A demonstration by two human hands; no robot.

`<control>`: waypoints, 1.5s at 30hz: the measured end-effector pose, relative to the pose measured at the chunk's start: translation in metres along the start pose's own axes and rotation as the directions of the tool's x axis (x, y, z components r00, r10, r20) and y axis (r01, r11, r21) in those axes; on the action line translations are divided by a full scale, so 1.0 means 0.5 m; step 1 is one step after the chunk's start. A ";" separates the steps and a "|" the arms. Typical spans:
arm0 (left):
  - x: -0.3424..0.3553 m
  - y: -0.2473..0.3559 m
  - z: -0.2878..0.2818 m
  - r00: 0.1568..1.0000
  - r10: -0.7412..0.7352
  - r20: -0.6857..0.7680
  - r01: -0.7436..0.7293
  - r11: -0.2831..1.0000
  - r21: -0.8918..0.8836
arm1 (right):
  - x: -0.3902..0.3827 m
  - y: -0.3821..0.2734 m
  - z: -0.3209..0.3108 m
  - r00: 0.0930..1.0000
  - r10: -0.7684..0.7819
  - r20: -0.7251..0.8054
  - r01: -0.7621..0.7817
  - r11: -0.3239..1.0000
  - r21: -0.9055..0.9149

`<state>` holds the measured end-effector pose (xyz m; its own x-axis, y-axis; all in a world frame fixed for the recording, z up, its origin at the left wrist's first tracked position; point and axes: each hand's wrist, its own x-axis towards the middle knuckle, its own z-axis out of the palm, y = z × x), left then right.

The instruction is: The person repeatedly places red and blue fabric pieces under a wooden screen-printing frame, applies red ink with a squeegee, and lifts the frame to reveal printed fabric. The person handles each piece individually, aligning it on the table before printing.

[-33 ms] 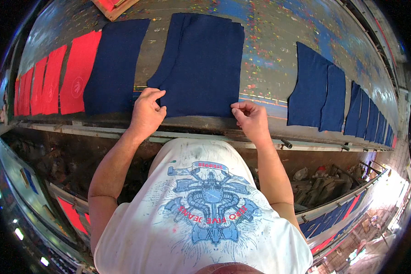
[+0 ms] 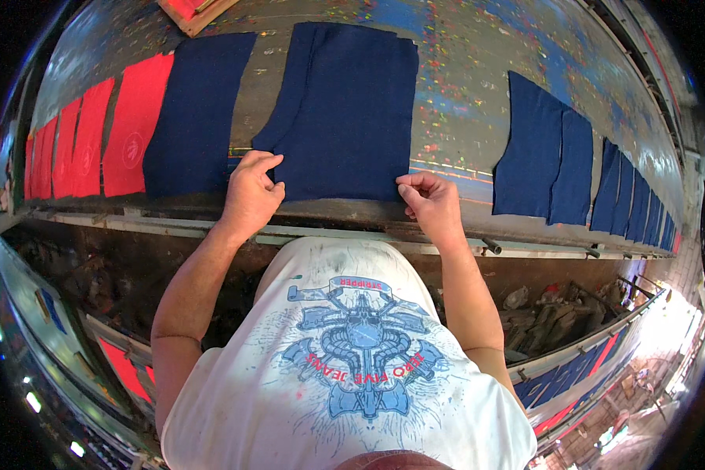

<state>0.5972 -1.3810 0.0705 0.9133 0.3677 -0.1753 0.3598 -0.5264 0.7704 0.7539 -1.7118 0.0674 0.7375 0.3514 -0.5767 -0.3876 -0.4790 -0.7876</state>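
A large navy cut fabric piece (image 2: 352,117) lies flat on the table in front of me, a second layer edge showing along its left side. At its near right corner, my right hand (image 2: 429,205) pinches the edge between thumb and fingers. My left hand (image 2: 254,192) rests at the near left edge, fingers curled and touching the cloth, thumb and index tips visibly apart. Another navy piece (image 2: 200,117) lies just left of it.
Red fabric pieces (image 2: 135,125) line the table's left end, some with a pale round print. More navy pieces (image 2: 529,153) run along the right. A wooden-edged frame (image 2: 198,17) sits at the far left. The table's near rail (image 2: 525,249) passes before my body. Paint specks cover the tabletop.
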 end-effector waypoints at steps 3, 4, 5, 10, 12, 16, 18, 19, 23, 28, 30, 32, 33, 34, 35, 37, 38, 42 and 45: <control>0.012 0.009 0.001 1.000 -0.007 -0.008 0.007 1.000 -0.008 | 0.003 0.001 0.009 0.921 -0.375 -0.106 0.271 0.811 -0.518; 0.015 0.012 0.001 1.000 -0.005 -0.003 0.005 1.000 0.019 | 0.002 0.002 0.011 0.905 -0.404 -0.132 0.264 0.778 -0.570; 0.017 0.016 0.003 1.000 -0.019 -0.001 0.019 0.999 0.042 | -0.002 0.004 0.013 0.888 -0.437 -0.145 0.265 0.743 -0.615; 0.043 0.020 -0.003 0.987 0.083 -0.137 -0.028 0.932 0.361 | -0.024 0.002 0.016 0.918 -0.361 -0.165 0.142 0.687 -0.712; 0.071 0.013 0.004 0.981 0.073 -0.178 0.007 0.911 0.413 | -0.023 0.001 0.017 0.931 -0.328 -0.161 0.117 0.684 -0.720; 0.109 -0.004 0.006 0.989 -0.030 -0.146 0.081 0.933 0.351 | -0.013 0.004 0.027 0.939 -0.326 -0.112 0.147 0.674 -0.724; 0.118 -0.007 0.002 0.997 -0.031 -0.075 0.055 0.940 0.338 | -0.014 0.007 0.028 0.936 -0.336 -0.108 0.152 0.662 -0.734; 0.120 -0.006 -0.001 0.998 0.000 -0.067 0.022 0.945 0.326 | -0.015 0.008 0.029 0.938 -0.329 -0.114 0.145 0.666 -0.732; 0.122 0.012 0.001 0.993 0.032 -0.112 0.006 0.946 0.325 | -0.025 0.003 0.022 0.923 -0.357 -0.143 0.168 0.708 -0.686; 0.135 0.014 -0.008 0.998 -0.029 -0.047 0.043 0.942 0.332 | -0.025 0.000 0.022 0.932 -0.338 -0.128 0.179 0.740 -0.648; 0.140 0.010 -0.010 0.999 -0.021 -0.036 0.031 0.944 0.330 | -0.024 0.005 0.022 0.910 -0.394 -0.129 0.217 0.718 -0.661; 0.143 0.009 -0.009 0.998 -0.037 -0.042 0.049 0.946 0.321 | -0.025 0.010 0.022 0.871 -0.477 -0.113 0.289 0.686 -0.668; 0.143 0.011 -0.008 0.997 -0.059 -0.053 0.073 0.947 0.314 | -0.027 0.011 0.022 0.841 -0.532 -0.096 0.342 0.661 -0.667; 0.145 0.012 -0.007 0.994 -0.089 -0.064 0.104 0.949 0.297 | -0.029 0.012 0.022 0.811 -0.580 -0.078 0.389 0.634 -0.669; 0.146 0.014 -0.007 0.992 -0.115 -0.044 0.123 0.946 0.301 | -0.031 0.011 0.023 0.762 -0.644 -0.073 0.461 0.618 -0.637; 0.151 0.018 -0.008 0.983 -0.183 0.000 0.174 0.940 0.295 | -0.035 0.007 0.025 0.727 -0.684 -0.053 0.513 0.593 -0.620; 0.153 0.020 -0.009 0.983 -0.183 0.009 0.173 0.942 0.288 | -0.036 0.004 0.026 0.711 -0.702 -0.045 0.536 0.581 -0.612; 0.159 0.022 -0.011 0.992 -0.122 0.012 0.111 0.940 0.323 | -0.040 -0.003 0.023 0.648 -0.761 -0.011 0.606 0.524 -0.599; 0.155 0.024 -0.003 0.995 -0.100 -0.016 0.101 0.982 0.157 | -0.042 -0.001 0.020 0.636 -0.771 -0.012 0.616 0.518 -0.593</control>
<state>0.6721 -1.3578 0.0670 0.8697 0.4305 -0.2416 0.4758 -0.6003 0.6429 0.7332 -1.7110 0.0775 0.7751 0.5831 0.2435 0.5819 -0.5085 -0.6346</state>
